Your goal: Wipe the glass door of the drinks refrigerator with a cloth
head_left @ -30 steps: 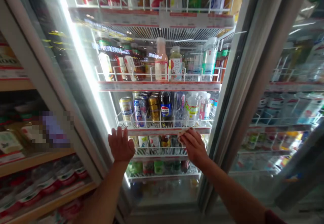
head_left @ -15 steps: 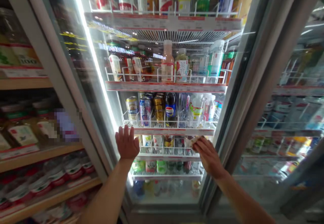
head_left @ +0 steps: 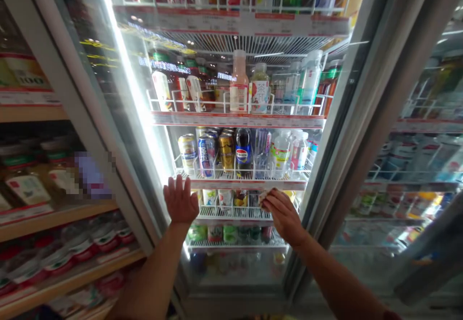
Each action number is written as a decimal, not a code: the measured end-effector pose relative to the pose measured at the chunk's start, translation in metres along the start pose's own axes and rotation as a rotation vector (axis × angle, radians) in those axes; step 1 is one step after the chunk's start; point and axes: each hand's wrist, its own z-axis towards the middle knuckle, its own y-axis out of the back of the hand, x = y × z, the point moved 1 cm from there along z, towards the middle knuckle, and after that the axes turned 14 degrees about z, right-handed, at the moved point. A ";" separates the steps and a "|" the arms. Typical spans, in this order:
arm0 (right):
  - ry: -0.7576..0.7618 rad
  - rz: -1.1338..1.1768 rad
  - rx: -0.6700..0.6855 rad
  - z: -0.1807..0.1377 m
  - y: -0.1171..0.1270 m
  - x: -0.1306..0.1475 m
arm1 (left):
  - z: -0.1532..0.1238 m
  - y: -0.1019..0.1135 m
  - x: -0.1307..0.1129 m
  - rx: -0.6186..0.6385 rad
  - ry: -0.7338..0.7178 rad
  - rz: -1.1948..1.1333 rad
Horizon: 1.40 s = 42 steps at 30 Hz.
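Pale cloth (head_left: 265,198): gripped beneath the bent fingers of the person's right hand (head_left: 284,213), before the glass door (head_left: 237,271). Left hand (head_left: 181,203): level with it, open, fingers upright, slightly apart. Palm contact with door: cannot tell. Behind: wire shelf (head_left: 249,184) bearing cans (head_left: 207,156), dark bottle (head_left: 243,152).

I am working from a single head-worn camera. It faces forward and tilts down, roughly square-on to a lit drinks cooler (head_left: 210,118), at close range. Both forearms (head_left: 154,271) enter from the bottom edge, placing the left hand (head_left: 181,201) and right hand (head_left: 284,212) below mid-height. The wide view takes in wooden-edged shelving (head_left: 29,114) at its left border and a metal door post (head_left: 361,122) toward the right.
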 end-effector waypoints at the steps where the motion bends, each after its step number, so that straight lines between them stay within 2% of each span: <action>1: -0.012 0.002 -0.023 0.007 -0.003 0.001 | -0.001 -0.001 0.001 0.016 0.013 -0.010; 6: -0.030 -0.006 -0.161 0.028 -0.022 0.004 | -0.004 -0.002 0.004 0.033 0.022 -0.005; 8: 0.005 0.015 -0.122 0.025 -0.034 0.010 | -0.002 0.000 0.002 0.012 0.009 0.011; 10: 0.056 0.045 -0.023 0.025 -0.043 0.017 | 0.000 0.001 -0.001 -0.011 -0.005 0.022; 12: 0.079 0.062 0.044 0.037 -0.048 0.021 | 0.002 0.003 -0.003 -0.024 -0.020 0.032; 17: 0.030 0.060 -0.067 0.080 -0.054 0.017 | 0.002 0.003 -0.004 -0.033 -0.029 0.053; 20: 0.056 0.068 -0.057 0.072 -0.071 0.024 | -0.001 0.002 -0.002 0.003 -0.003 0.048; 23: 0.132 0.112 0.055 0.055 -0.088 0.038 | -0.002 0.001 -0.003 0.029 0.030 0.022; 25: 0.127 0.135 0.114 0.058 -0.093 0.042 | -0.003 0.002 -0.003 0.021 0.030 -0.004; 27: 0.062 0.129 0.113 0.073 -0.092 0.041 | -0.003 0.002 -0.003 0.009 0.021 -0.024; 29: 0.001 0.105 0.057 0.090 -0.091 0.037 | -0.002 0.002 -0.003 0.006 0.015 -0.024; 31: 0.000 0.091 0.039 0.096 -0.093 0.037 | -0.001 0.002 -0.003 0.009 0.015 -0.012; 35: 0.143 0.110 0.228 0.079 -0.100 0.044 | 0.001 0.005 -0.006 0.028 0.013 0.017; 37: 0.170 0.101 0.277 0.077 -0.093 0.042 | 0.003 0.012 -0.008 0.048 0.015 0.025; 39: 0.124 0.071 0.205 0.085 -0.077 0.031 | 0.010 0.021 -0.010 0.064 0.018 0.021; 42: 0.031 0.044 -0.013 0.101 -0.055 0.014 | 0.042 0.038 -0.012 0.068 0.023 0.015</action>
